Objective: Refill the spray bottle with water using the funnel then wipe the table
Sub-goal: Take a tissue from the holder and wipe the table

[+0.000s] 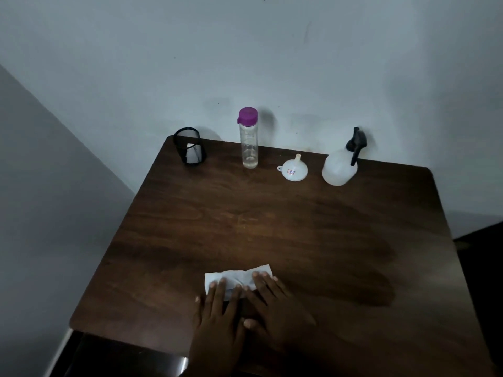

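Observation:
A white tissue (236, 276) lies flat near the front of the dark wooden table (313, 240). My left hand (217, 314) and my right hand (275, 303) both press down on it with flat, spread fingers, side by side. At the back right stands a translucent white spray bottle (340, 167) with a black trigger head on. Left of it a white funnel (295, 170) rests upside down, spout up. A clear water bottle (249, 142) with a purple cap stands upright at the back middle, with a little water at its bottom.
A black mesh holder (189, 146) with something white inside stands at the table's back left corner. The wall runs right behind the table. A darker, damp-looking patch spreads over the table's right half.

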The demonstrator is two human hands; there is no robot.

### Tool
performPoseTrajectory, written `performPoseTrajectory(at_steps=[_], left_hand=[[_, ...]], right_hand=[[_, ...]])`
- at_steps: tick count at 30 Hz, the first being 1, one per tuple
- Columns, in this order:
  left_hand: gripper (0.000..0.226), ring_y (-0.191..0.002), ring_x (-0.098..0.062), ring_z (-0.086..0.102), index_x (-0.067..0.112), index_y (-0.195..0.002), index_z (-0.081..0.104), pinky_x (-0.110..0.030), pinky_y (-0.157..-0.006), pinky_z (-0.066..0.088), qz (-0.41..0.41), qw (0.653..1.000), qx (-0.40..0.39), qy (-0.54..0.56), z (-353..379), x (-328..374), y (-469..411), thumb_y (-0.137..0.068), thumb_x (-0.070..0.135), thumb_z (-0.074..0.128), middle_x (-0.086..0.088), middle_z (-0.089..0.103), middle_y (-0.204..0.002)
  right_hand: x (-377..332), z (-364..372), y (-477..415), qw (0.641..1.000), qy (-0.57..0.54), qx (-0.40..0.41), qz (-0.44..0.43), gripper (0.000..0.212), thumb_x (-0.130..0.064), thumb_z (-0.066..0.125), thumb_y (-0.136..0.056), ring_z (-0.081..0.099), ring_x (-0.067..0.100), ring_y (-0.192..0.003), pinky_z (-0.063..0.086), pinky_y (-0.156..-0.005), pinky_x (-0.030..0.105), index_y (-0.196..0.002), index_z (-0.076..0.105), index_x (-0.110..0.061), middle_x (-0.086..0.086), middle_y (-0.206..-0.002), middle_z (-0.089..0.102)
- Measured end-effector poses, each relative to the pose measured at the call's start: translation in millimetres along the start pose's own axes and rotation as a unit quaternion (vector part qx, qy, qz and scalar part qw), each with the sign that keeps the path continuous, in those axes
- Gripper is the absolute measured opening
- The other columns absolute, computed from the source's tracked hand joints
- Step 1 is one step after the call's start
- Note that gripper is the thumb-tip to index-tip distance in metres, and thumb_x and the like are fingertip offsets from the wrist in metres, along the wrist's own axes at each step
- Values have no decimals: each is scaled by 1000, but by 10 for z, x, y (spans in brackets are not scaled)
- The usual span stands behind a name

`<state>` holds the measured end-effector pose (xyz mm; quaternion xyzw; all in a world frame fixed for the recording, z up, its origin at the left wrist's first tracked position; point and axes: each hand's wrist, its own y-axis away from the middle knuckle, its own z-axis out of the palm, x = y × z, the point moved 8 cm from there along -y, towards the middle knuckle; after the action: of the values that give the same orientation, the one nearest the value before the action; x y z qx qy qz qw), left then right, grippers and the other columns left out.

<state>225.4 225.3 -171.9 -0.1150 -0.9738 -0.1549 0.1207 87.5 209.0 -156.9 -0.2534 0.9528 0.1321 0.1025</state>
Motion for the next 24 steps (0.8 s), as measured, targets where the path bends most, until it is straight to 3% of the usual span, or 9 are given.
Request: performPoseTrajectory(at_steps=[4, 6, 8, 13, 18, 24], left_hand=[[66, -147, -35, 41, 28, -150, 51, -55, -114, 25, 30, 1000, 1, -6, 82, 399, -76, -91, 56, 45, -13, 42, -161], [66, -150, -34, 37, 30, -153, 46, -55, -116, 24, 54, 998, -8, -18, 149, 607, -112, -93, 56, 45, -12, 38, -163], [66, -151, -34, 35, 30, -154, 44, -56, -116, 23, 78, 996, -16, -27, 206, 801, -147, -94, 56, 45, -12, 35, -165], [67, -148, -34, 41, 30, -152, 47, -55, -114, 24, 133, 990, -22, -40, 266, 1362, -218, -89, 53, 49, -12, 41, -162], [67, -147, -34, 43, 29, -148, 53, -55, -114, 25, 175, 984, -31, -33, 361, 1787, -221, -85, 51, 53, -11, 44, -160], [59, -143, -29, 50, 31, -140, 62, -50, -114, 26, 211, 977, -31, -22, 403, 2090, -152, -85, 50, 54, -8, 53, -154]], right_hand=[[346, 78, 276, 999, 16, -22, 36, 68, -64, 24, -101, 42, 30, -143, 25, -114, 44, -148, 46, -21, 15, -154, 44], [527, 114, 448, 998, 14, -26, 58, 68, -63, 22, -101, 46, 31, -140, 41, -113, 46, -147, 48, -21, 16, -151, 47], [675, 101, 623, 997, 6, -12, 76, 68, -64, 23, -100, 47, 31, -139, 46, -110, 47, -148, 46, -22, 16, -151, 47], [1011, 37, 1107, 991, -2, 34, 131, 67, -64, 27, -99, 48, 31, -138, 30, -112, 43, -148, 43, -21, 17, -149, 49], [1251, 56, 1506, 983, -30, 21, 182, 67, -65, 26, -99, 51, 33, -135, 14, -115, 40, -146, 45, -20, 19, -146, 53], [1346, 144, 1859, 975, -51, 32, 213, 64, -63, 26, -100, 55, 27, -132, 22, -111, 40, -136, 61, -22, 14, -141, 59]])
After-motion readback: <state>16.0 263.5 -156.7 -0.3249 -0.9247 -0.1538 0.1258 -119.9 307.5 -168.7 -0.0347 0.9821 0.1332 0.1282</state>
